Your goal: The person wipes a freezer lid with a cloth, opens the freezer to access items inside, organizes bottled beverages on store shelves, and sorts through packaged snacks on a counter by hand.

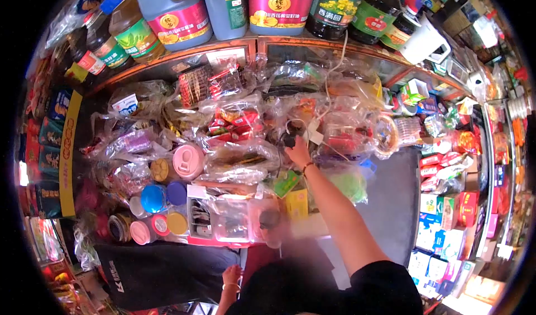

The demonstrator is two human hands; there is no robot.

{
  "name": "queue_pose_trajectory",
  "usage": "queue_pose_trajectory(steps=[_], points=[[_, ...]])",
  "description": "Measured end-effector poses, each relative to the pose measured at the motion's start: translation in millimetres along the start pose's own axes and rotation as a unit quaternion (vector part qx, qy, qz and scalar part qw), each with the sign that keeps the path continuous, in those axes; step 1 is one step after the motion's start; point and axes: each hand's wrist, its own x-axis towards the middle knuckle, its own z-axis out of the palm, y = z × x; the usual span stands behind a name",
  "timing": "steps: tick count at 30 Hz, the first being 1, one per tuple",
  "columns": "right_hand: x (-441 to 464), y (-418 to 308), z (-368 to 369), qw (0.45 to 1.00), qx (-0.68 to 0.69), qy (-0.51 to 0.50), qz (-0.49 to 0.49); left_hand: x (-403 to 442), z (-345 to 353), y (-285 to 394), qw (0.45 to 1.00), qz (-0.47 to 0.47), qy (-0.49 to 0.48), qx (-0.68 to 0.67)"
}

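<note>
My right hand (299, 151) reaches forward over a cluttered tabletop. Its fingers are closed on a small black object (290, 141), whose exact kind I cannot make out. Around it lie clear plastic bags (268, 106), a white power strip or plug (315, 132) with a pale cord, and red packets (234, 124) in plastic to the left. Low in the view, near my body, my left hand (231, 275) hangs with its fingers curled and nothing visible in them. A band circles each wrist.
Large oil jugs (173, 16) line the raised back ledge. Lidded jars, among them a blue-lidded one (153, 198), and a clear-lidded box (231, 219) stand in front left. A dark grey surface (391, 203) lies right, beside stacked boxes (441, 239). A black bag (162, 273) is front left.
</note>
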Motion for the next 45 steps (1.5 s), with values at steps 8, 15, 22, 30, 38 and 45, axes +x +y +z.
queue_pose_trajectory(steps=[8,15,22,30,38,45], points=[[79.8,42.5,17.7,0.965,-0.226,-0.136,-0.002,-42.8,35.8,30.2,0.996,-0.016,0.08,-0.036],[-29.2,15.6,-50.8,0.994,-0.023,-0.025,-0.103,-14.6,103.3,124.7,0.99,0.078,0.005,0.119],[-171.7,-11.4,-128.4,0.946,-0.024,0.074,-0.315,-64.2,265.2,271.1,0.931,0.301,-0.17,0.115],[-271.0,-66.6,-177.2,0.965,0.228,0.105,-0.075,-96.0,332.7,252.0,0.884,0.163,-0.432,-0.08],[-277.1,-40.6,-177.3,0.759,0.629,-0.01,0.169,-167.1,300.2,217.1,0.856,0.227,-0.432,0.174],[-303.2,-55.1,-165.2,0.725,0.682,-0.068,0.067,-175.5,274.6,211.4,0.826,0.0,-0.544,-0.147]])
